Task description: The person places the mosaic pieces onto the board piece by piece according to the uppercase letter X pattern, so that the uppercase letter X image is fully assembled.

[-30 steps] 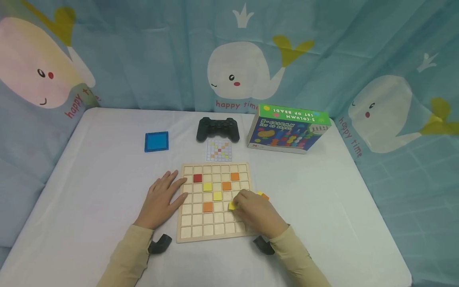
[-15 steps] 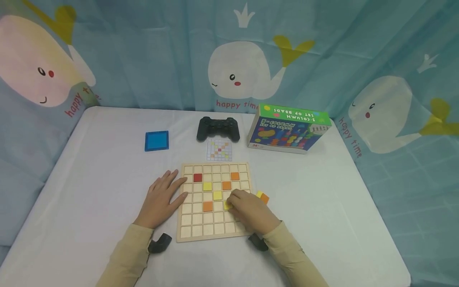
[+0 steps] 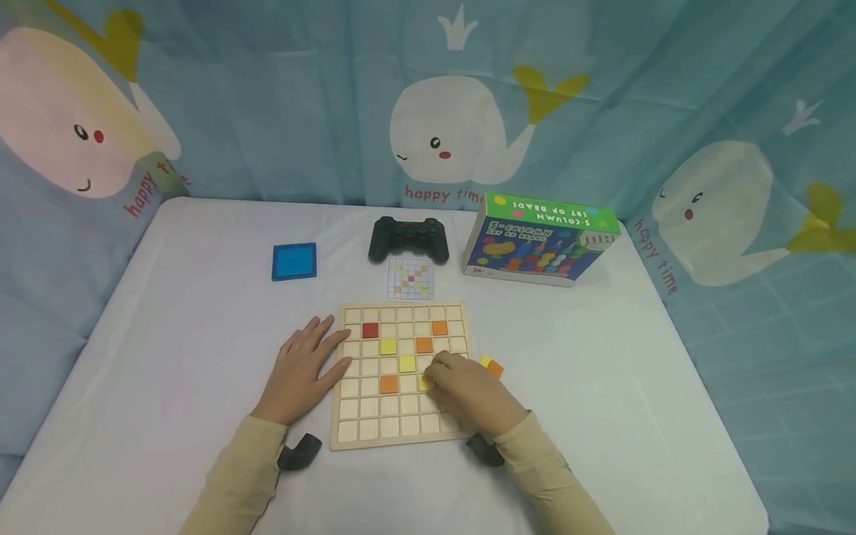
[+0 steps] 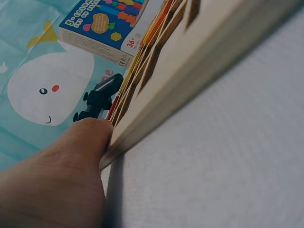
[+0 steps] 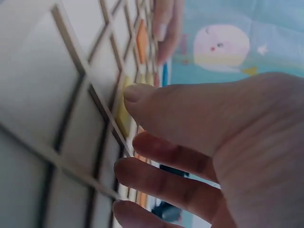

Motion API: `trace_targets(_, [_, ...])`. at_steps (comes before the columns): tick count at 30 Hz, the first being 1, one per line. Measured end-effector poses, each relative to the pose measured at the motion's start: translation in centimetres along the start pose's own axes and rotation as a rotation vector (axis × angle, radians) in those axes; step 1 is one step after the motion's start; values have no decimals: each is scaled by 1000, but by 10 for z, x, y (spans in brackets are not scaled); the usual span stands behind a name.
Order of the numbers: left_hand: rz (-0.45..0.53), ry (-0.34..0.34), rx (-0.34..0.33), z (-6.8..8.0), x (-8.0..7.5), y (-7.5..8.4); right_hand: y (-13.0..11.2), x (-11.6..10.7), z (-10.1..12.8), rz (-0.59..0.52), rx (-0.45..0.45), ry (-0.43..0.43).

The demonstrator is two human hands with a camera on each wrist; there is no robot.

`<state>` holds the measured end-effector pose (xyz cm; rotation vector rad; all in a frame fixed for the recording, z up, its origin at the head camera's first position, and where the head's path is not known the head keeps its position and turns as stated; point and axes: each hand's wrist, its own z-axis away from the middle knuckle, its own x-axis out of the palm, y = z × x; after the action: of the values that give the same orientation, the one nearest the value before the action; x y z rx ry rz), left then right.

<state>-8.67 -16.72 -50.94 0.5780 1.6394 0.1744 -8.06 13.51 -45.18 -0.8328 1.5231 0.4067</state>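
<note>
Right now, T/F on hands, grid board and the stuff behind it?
1. The left hand rests flat against the left edge of the wooden grid board. True.
2. The right hand holds the black game controller. False: the controller lies untouched behind the board; the right hand's fingers are on a yellow tile in the grid.
3. A red tile sits in the board's upper left area. True.
4. The blue square tile lies inside the grid. False: it lies on the table, off the board to the upper left.
5. The bead set box stands right of the controller. True.
</note>
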Motion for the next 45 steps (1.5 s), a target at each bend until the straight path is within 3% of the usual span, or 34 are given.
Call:
trace_targets(10, [-2, -1, 9, -2, 1, 0, 36, -25, 27, -8, 246, 35])
trace_targets(14, [-4, 0, 8, -1, 0, 0, 48, -26, 39, -25, 357, 12])
trace_targets(18, [-8, 2, 10, -1, -1, 0, 54, -24, 50, -45, 406, -9])
trace_targets(35, [-23, -4, 5, -1, -1, 2, 59, -18, 61, -121, 423, 12])
trace_targets(45, [-23, -4, 1, 0, -3, 3, 43, -27, 45, -94, 267, 67])
